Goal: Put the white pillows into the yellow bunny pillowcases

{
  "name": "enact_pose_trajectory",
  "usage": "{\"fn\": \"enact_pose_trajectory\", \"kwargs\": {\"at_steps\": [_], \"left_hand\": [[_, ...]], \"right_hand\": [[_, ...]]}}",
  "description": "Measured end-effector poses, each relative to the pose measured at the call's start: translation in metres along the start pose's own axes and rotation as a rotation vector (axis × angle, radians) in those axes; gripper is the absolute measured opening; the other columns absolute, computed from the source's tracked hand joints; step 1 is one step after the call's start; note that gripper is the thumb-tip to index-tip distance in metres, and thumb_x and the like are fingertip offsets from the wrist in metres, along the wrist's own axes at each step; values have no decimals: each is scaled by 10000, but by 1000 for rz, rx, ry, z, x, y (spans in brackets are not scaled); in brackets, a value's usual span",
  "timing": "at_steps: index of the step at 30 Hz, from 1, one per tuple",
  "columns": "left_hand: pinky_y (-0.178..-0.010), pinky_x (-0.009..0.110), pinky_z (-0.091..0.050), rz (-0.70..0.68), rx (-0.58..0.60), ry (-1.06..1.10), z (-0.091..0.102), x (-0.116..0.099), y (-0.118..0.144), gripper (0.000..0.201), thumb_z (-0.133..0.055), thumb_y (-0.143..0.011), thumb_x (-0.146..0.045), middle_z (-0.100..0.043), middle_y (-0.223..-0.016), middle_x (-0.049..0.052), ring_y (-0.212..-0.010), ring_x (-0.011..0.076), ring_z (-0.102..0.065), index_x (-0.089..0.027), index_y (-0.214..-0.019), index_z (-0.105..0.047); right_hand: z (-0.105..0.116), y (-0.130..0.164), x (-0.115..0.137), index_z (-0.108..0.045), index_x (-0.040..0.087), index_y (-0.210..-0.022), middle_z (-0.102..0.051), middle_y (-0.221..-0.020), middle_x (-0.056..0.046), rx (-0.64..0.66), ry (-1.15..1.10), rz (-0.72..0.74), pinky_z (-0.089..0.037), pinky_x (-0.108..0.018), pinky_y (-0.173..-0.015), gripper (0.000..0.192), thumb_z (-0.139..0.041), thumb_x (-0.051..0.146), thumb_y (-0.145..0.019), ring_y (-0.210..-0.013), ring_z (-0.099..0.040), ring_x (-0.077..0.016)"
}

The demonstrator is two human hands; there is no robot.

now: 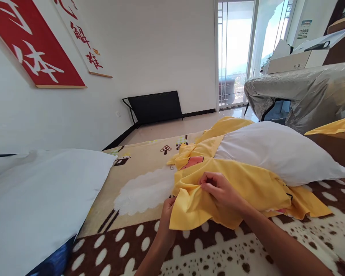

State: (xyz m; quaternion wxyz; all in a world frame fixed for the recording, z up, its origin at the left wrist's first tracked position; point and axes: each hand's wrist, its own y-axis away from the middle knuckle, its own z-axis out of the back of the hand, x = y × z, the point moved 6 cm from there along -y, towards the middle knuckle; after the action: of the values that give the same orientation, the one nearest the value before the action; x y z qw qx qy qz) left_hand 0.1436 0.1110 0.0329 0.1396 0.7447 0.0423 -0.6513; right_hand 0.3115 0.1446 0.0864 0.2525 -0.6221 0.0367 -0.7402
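1. The right hand (218, 191), at lower centre of the frame, is pinched shut on a fold of the yellow pillowcase (247, 188).
2. The left hand (167, 209), just left of it, grips the pillowcase's edge, partly hidden beneath the cloth.
3. The pillowcase covers the near end of a white pillow (278, 151) lying on the patterned bed (218, 253).
4. Another white pillow (37, 199) lies at lower left.

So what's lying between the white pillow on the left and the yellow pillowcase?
In the head view, only bare bedspread separates the left pillow from the yellow pillowcase: its beige stretch with a white sheep print.
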Motion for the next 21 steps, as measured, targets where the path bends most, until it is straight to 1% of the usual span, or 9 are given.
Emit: {"fn": "enact_pose_trajectory", "kwargs": {"at_steps": [2, 4, 8, 10, 12, 14, 17, 19, 21], "left_hand": [[-479, 238, -378, 11, -4, -39, 4, -1, -4, 326, -773, -480, -386, -528, -542, -16, -520, 128, -459, -169, -612, -569], [-460, 230, -350, 17, 28, -81, 5, -3, -8, 321, -794, -433, -337, -511, -514, -22, -517, 125, -438, -173, -576, -558], [-465, 219, -338, -16, 128, -113, -2, -6, -11, 362, -806, -386, -298, -444, -467, -35, -517, 100, -370, -171, -444, -472], [-497, 219, -361, -26, 177, -129, -6, -5, -12, 348, -807, -400, -279, -467, -493, -27, -537, 97, -374, -160, -434, -481], [-539, 226, -393, -6, 203, -120, -9, -1, -13, 287, -807, -414, -267, -535, -556, -8, -571, 110, -420, -142, -502, -564], [-539, 229, -402, 45, 198, -86, -9, 3, -12, 294, -798, -438, -305, -576, -601, 8, -581, 120, -456, -124, -583, -617], [-476, 200, -354, 113, 210, -62, -10, 6, -9, 303, -753, -513, -363, -554, -580, -7, -528, 96, -438, -118, -622, -612], [-458, 184, -337, 121, 230, -52, -11, 3, -5, 263, -727, -548, -334, -530, -563, -26, -514, 84, -430, -123, -650, -608], [-470, 178, -363, 115, 225, -7, -10, -1, -2, 234, -713, -550, -294, -527, -561, -36, -529, 88, -455, -131, -682, -610]], "right_hand": [[3, 0, -1, -469, 178, -664, -487, -639, 28, -90, 94, -15, -346, -225, -562, 119, -484, 234, -767, -606, -418, -97], [0, 1, -1, -486, 181, -692, -505, -642, 30, -93, 185, -18, -348, -227, -557, 101, -489, 227, -782, -599, -429, -99], [-16, 3, 0, -555, 180, -818, -616, -780, 1, 71, 246, 56, -399, -234, -635, 53, -506, 202, -814, -680, -515, -114], [-22, 5, -1, -576, 180, -812, -632, -804, -8, 118, 310, 109, -404, -243, -676, 60, -517, 181, -815, -708, -524, -121], [-27, 6, -2, -585, 179, -788, -629, -793, -8, 135, 373, 151, -396, -243, -679, 61, -530, 166, -811, -700, -516, -120], [-30, 7, -5, -591, 179, -793, -626, -787, -5, 141, 398, 162, -388, -236, -657, 50, -546, 166, -811, -675, -508, -115], [-30, 7, -6, -596, 182, -809, -629, -763, 3, 139, 382, 132, -381, -228, -632, 40, -558, 172, -816, -652, -512, -111], [-27, 6, -4, -597, 187, -845, -628, -752, 9, 115, 343, 113, -390, -227, -643, 49, -554, 174, -825, -665, -529, -113], [-22, 5, -2, -590, 192, -887, -624, -748, 14, 75, 296, 111, -405, -228, -662, 68, -549, 178, -834, -685, -543, -114]]}}
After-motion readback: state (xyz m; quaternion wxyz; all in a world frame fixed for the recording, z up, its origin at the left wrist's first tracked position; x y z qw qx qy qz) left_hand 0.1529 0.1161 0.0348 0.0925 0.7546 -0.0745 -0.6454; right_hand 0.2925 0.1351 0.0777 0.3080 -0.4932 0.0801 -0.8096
